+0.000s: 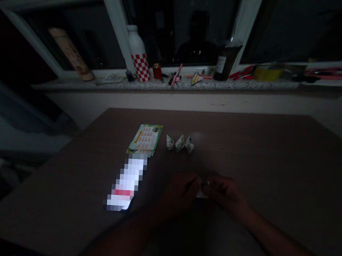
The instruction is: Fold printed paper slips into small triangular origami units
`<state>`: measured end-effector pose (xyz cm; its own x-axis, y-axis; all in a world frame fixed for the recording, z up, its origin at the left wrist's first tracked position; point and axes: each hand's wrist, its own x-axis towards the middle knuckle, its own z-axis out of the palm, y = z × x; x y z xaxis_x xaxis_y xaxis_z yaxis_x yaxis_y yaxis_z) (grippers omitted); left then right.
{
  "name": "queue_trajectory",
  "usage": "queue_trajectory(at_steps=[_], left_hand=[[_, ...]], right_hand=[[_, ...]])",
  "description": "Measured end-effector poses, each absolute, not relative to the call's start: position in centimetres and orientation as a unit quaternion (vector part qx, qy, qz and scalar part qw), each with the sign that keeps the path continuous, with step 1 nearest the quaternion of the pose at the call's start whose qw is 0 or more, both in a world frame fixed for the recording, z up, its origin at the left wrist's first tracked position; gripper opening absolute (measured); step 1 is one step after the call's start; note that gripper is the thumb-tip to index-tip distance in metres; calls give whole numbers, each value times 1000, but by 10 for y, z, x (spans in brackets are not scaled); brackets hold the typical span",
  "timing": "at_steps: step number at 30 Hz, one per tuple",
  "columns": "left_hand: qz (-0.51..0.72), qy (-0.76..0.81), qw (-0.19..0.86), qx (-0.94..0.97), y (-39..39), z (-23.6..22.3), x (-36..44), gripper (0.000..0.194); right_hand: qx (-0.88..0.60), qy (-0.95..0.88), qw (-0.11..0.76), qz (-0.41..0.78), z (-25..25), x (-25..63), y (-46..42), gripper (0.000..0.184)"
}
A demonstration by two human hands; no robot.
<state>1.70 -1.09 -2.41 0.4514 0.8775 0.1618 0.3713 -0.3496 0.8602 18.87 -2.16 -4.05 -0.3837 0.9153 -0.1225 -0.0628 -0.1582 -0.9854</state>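
Note:
In the dim light, my left hand [181,189] and my right hand [227,194] meet over the table, fingers closed on a small piece of folded paper [203,194]. Only a pale bit of it shows between the fingertips; its shape is mostly hidden. Beyond the hands stand three small folded paper pieces in a row: a left one [169,143], a middle one [179,143] and a right one [189,145]. They are pale with green print.
A lit phone [127,181], its screen blurred out, lies left of my hands on the brown table [267,157]. Printed green-edged sheets [146,138] are stacked behind it. The windowsill holds a red-checked white bottle [140,60], a dark bag [225,63] and a tilted tan cylinder [72,54].

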Motion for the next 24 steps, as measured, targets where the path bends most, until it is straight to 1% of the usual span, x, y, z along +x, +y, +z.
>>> queue_trajectory(at_steps=[9, 15, 24], left_hand=[[335, 434, 397, 736, -9, -28, 18, 36], [335, 438, 400, 732, -10, -27, 17, 36], [322, 440, 408, 732, -8, -30, 16, 34]], right_hand=[[-411, -561, 389, 604, -45, 190, -18, 37], [-415, -569, 378, 601, -43, 189, -20, 38], [-414, -568, 383, 599, -46, 189, -19, 38]])
